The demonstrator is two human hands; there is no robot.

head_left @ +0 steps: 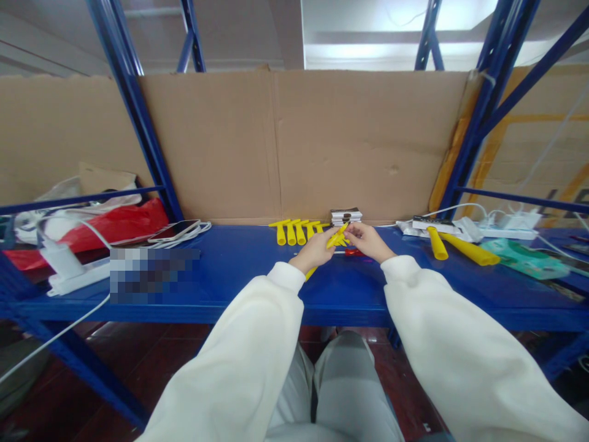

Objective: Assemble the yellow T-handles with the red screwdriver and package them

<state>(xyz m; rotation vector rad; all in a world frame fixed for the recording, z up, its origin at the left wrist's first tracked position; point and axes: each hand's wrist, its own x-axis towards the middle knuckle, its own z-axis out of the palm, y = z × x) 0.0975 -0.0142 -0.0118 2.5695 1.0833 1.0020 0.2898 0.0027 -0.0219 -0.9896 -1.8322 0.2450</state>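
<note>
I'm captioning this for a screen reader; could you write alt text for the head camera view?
A person's left hand holds a yellow piece, with the right hand close against it, above a blue shelf. Beyond the left hand, a row of yellow pieces lies before a cardboard panel.

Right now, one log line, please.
left hand: holds yellow piece | right hand: at same piece | shelf: row of yellow pieces, red-handled tool
</note>
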